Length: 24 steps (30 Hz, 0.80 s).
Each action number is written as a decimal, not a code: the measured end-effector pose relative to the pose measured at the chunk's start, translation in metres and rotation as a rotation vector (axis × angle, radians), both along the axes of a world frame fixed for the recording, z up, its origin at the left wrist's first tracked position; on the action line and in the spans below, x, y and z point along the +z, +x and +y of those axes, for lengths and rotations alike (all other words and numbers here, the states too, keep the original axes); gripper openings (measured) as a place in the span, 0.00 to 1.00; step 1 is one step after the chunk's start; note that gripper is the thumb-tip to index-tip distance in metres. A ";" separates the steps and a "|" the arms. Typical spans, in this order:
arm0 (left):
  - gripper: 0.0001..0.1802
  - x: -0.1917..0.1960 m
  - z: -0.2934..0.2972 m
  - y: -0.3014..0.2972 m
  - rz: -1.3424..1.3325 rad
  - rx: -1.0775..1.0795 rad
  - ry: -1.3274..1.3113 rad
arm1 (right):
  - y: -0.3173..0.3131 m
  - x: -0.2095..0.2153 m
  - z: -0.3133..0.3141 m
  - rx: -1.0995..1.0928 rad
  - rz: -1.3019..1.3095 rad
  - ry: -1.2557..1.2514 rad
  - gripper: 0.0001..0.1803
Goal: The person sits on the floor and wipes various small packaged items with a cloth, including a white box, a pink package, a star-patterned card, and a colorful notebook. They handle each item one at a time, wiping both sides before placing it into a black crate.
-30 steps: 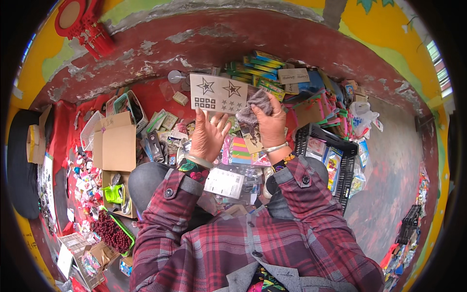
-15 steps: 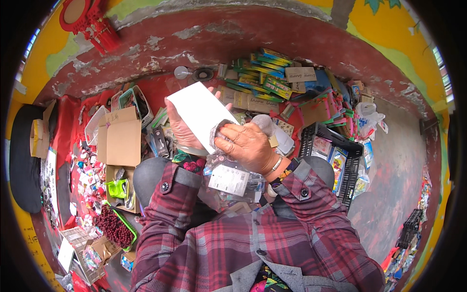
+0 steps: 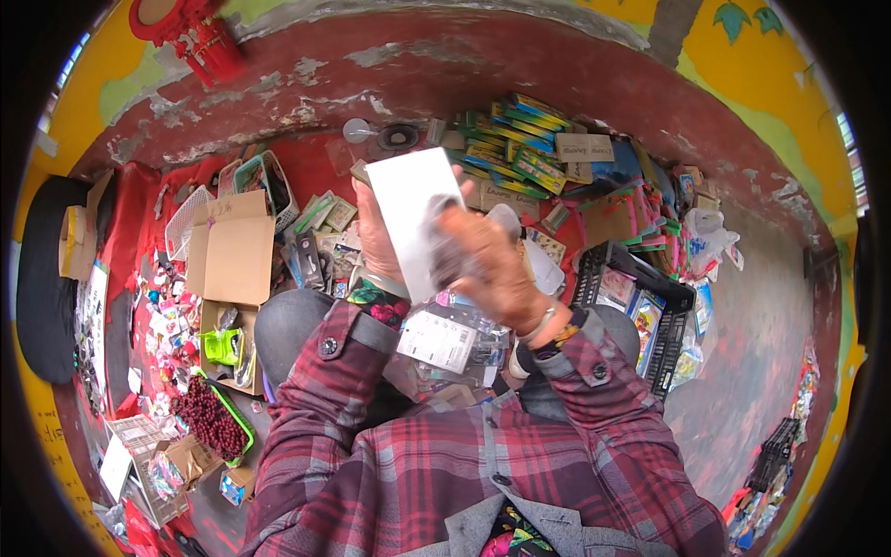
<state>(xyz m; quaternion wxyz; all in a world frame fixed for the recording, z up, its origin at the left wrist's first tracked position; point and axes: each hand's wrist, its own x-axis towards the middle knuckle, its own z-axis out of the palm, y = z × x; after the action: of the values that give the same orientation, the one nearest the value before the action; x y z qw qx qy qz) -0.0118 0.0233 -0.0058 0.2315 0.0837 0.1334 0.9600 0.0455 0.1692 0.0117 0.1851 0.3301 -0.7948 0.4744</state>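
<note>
A: Start big. What lies around the person?

B: A red floor cloth (image 3: 316,176) crowded with small goods. At nine o'clock from the hands stands an open cardboard box (image 3: 230,255); at three o'clock a black crate (image 3: 620,269) of packets; at twelve o'clock a stack of green and yellow boxes (image 3: 520,158). Lower, at eight o'clock, a green tray of dark red beads (image 3: 212,420).

A: And the hands?

B: The left hand (image 3: 376,237) holds a white card (image 3: 418,218) upright, fingers behind it, thumb side at its lower edge. The right hand (image 3: 497,269) is closed on the card's right edge, at about four o'clock of its middle, with something dark and blurred under the fingers; I cannot tell what.

A: So each grip is closed on the card?

B: Yes, both curled tight about it, card between them, above a clear packet with a white label (image 3: 436,342) in the lap.

A: How to handle it well, in your judgement?

B: Keep the left hand steady as the support, pinch only the edges, and let the right fingers work without bending the card.
</note>
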 end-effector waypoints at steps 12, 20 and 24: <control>0.39 0.002 0.026 0.027 -0.088 -0.035 -0.102 | -0.021 -0.020 0.005 -0.434 0.072 0.300 0.31; 0.35 -0.003 0.017 0.015 0.028 -0.147 -0.047 | -0.009 -0.020 -0.008 -0.305 0.074 0.364 0.30; 0.32 -0.027 0.025 0.034 -0.092 0.047 -0.136 | -0.010 -0.011 -0.020 -0.175 0.045 0.325 0.29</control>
<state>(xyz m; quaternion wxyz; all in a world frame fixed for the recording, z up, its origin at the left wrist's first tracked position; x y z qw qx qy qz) 0.0224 0.0484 -0.0329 0.2198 0.0205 0.1893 0.9568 0.0359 0.1496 0.0009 0.1876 0.2957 -0.8823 0.3146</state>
